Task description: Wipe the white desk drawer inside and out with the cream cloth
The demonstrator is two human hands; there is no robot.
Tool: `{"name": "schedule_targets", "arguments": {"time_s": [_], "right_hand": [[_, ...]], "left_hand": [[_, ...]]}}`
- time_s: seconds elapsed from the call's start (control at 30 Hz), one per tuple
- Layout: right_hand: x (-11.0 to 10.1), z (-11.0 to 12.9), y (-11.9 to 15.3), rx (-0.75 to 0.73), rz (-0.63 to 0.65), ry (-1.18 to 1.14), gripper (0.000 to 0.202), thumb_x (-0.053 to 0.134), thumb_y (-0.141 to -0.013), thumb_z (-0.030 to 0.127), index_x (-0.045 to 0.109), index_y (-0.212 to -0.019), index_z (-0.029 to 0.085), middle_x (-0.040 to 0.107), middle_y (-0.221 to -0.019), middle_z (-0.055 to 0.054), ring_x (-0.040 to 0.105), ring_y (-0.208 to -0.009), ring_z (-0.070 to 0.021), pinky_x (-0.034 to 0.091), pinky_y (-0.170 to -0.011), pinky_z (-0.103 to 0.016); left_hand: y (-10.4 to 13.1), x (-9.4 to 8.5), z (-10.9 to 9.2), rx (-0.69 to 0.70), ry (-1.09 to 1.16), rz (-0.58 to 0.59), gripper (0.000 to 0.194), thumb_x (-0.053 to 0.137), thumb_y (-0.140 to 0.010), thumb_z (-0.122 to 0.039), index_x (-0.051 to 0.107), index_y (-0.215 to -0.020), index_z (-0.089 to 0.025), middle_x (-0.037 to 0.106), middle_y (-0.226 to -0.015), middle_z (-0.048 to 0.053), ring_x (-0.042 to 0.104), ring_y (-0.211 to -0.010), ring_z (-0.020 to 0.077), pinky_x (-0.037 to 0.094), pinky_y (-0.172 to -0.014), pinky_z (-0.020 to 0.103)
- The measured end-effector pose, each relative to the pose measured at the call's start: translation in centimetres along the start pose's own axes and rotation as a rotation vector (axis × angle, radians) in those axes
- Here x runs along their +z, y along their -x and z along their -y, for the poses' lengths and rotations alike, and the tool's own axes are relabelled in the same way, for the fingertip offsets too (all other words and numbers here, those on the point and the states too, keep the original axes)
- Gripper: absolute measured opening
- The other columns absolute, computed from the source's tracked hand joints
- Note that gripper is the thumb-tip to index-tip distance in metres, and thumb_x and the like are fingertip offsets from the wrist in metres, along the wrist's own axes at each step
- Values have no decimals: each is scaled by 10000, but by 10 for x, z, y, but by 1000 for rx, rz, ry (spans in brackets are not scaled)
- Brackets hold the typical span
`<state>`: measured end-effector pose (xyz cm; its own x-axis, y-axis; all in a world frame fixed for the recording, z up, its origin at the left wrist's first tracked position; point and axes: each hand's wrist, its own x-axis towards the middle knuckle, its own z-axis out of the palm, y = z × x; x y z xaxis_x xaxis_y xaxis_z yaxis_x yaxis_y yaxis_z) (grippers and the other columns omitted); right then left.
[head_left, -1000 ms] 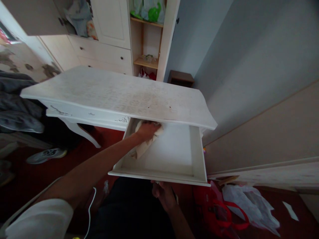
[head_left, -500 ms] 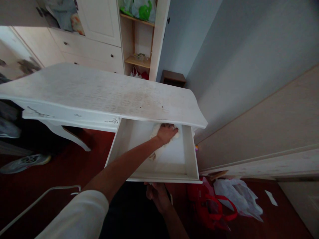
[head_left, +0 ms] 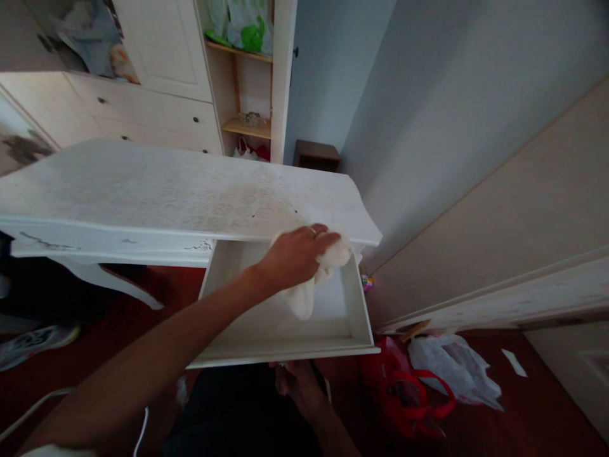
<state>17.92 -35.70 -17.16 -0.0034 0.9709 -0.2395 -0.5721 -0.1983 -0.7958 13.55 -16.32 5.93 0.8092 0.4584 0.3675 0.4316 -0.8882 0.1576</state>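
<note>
My left hand [head_left: 297,254] is closed around a crumpled cream cloth [head_left: 302,299], raised above the inside of a pulled-out white drawer [head_left: 285,349]. The cloth hangs from the fingers over the drawer floor. Under the front edge of the drawer is my right hand [head_left: 303,388], its fingers curled against the front. What those fingers grip is hidden. The drawer belongs to a white table [head_left: 181,184] with a worn, stained top and carved trim.
On the floor at the right lie a red bag [head_left: 394,393] and a white plastic bag [head_left: 451,368]. A wall and panel run close along the right side. Behind the table stands a cabinet [head_left: 157,114] with shelves. A shoe [head_left: 35,343] is at the left.
My left hand has lifted from the drawer floor, nearer to me, with the cloth hanging from it. My right hand stays at the drawer front. The view has shifted a little.
</note>
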Motion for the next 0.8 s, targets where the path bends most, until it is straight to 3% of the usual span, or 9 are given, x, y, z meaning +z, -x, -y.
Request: {"name": "schedule_targets", "arguments": {"time_s": [0.13, 0.23, 0.3, 0.4, 0.47, 0.53, 0.67, 0.73, 0.8], "right_hand": [[1, 2, 0, 10, -10, 26, 398, 682, -764, 551, 718, -816, 159, 520, -514, 34, 381, -405, -69, 286, -430, -232], [1, 2, 0, 24, 5, 26, 416, 665, -776, 566, 713, -824, 156, 481, -471, 48, 363, -394, -67, 271, -432, -231], [0, 1, 1, 18, 7, 28, 418, 648, -792, 565, 710, -833, 154, 473, -465, 50, 365, -399, -69, 267, -438, -232], [0, 0, 3, -6, -6, 34, 421, 629, -812, 557, 709, -852, 146, 483, -480, 47, 380, -416, -71, 272, -448, -229], [0, 0, 3, 4, -8, 40, 430, 617, -824, 555, 707, -863, 137, 490, -478, 46, 385, -416, -70, 282, -452, -226], [0, 0, 3, 29, -9, 48, 441, 615, -826, 558, 705, -873, 129, 499, -469, 46, 387, -404, -67, 286, -445, -220], [0, 6, 3, 89, 18, 62, 481, 631, -812, 566, 699, -945, 109, 530, -471, 42, 414, -387, -68, 293, -425, -208], [-1, 8, 5, 109, 22, 66, 507, 636, -808, 572, 690, -996, 104, 547, -476, 38, 432, -386, -72, 298, -421, -204], [-2, 10, 9, 126, -1, 63, 523, 639, -806, 580, 679, -1034, 110, 551, -482, 41, 432, -385, -71, 298, -418, -201]], "left_hand": [[-9, -72, 33, -239, -135, -344, 564, 494, -862, -200, 389, -1404, -318, 486, -1407, 8, 452, -1306, 241, 444, -1046, 404], [-13, -92, 68, -366, -252, -542, 570, 491, -884, -228, 358, -1431, -316, 413, -1473, 8, 369, -1372, 256, 385, -1095, 426], [-10, -83, 93, -349, -297, -569, 560, 495, -878, -218, 383, -1423, -285, 359, -1516, 27, 355, -1380, 245, 354, -1112, 419], [1, -45, 121, -336, -302, -337, 588, 533, -829, -197, 429, -1400, -292, 369, -1526, 40, 365, -1371, 253, 320, -1120, 422], [11, -17, 131, -402, -309, -181, 591, 500, -848, -219, 399, -1429, -254, 368, -1527, 97, 358, -1373, 303, 246, -1126, 544], [19, 1, 135, -473, -318, -151, 601, 447, -885, -286, 330, -1472, -232, 314, -1552, 148, 312, -1399, 338, 187, -1113, 616], [29, 3, 140, -434, -276, -221, 763, 437, -893, -463, 178, -1514, -104, 239, -1566, 224, 204, -1448, 341, 154, -1135, 575], [37, -5, 147, -400, -254, -281, 724, 408, -912, -488, 232, -1488, -87, 314, -1537, 205, 211, -1449, 314, 134, -1157, 530], [49, -12, 159, -426, -221, -354, 618, 360, -939, -477, 344, -1429, -99, 434, -1462, 172, 315, -1400, 282, 197, -1149, 471]]}}
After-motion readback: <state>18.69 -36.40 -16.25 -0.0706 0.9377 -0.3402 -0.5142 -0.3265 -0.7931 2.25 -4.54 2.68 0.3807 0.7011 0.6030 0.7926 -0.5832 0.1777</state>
